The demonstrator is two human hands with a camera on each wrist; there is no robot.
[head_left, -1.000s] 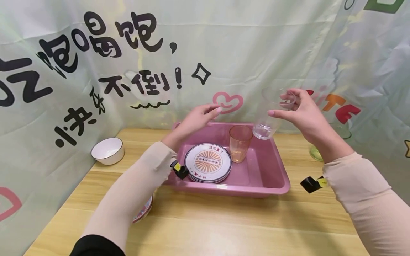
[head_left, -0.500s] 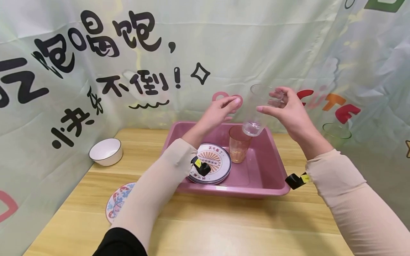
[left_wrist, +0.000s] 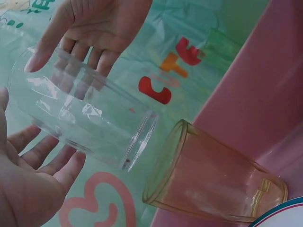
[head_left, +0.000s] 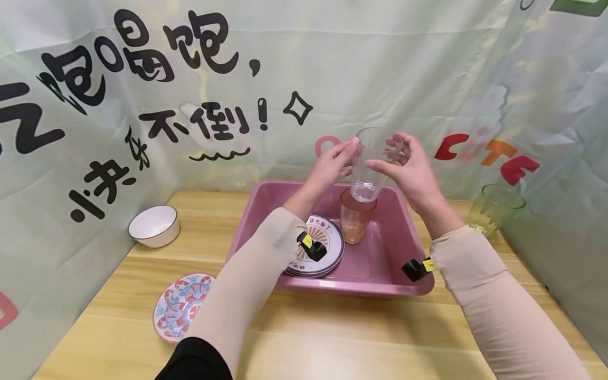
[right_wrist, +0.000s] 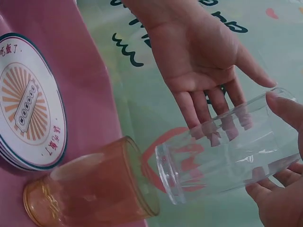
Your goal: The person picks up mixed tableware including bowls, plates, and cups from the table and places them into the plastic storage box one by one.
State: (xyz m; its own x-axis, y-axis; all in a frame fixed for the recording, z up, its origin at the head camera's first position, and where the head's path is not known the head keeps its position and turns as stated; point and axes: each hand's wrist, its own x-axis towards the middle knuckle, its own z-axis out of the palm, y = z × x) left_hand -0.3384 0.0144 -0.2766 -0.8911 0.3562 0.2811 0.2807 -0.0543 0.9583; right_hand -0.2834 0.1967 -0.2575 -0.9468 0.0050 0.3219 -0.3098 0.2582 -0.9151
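My right hand (head_left: 414,171) grips a clear drinking glass (head_left: 367,171) between thumb and fingers. It is held roughly upright, its thick base just above the rim of an amber glass (head_left: 355,224). My left hand (head_left: 328,168) is at the glass's other side, fingers fairly straight along its wall and thumb close to the rim; in the right wrist view its fingertips (right_wrist: 214,138) show through the glass. The amber glass stands upright in a pink tub (head_left: 353,286), beside a stack of white plates (head_left: 332,240) partly hidden by my left forearm.
On the wooden table (head_left: 313,338), a white bowl (head_left: 154,226) stands left of the tub, with a red-and-blue patterned plate (head_left: 182,303) nearer me. A green glass (head_left: 499,206) stands at the right. Printed cloth (head_left: 380,63) hangs close behind the tub.
The right hand has brought the clear glass leftward, from beside the amber glass to over it. My left hand has moved right to meet the clear glass.
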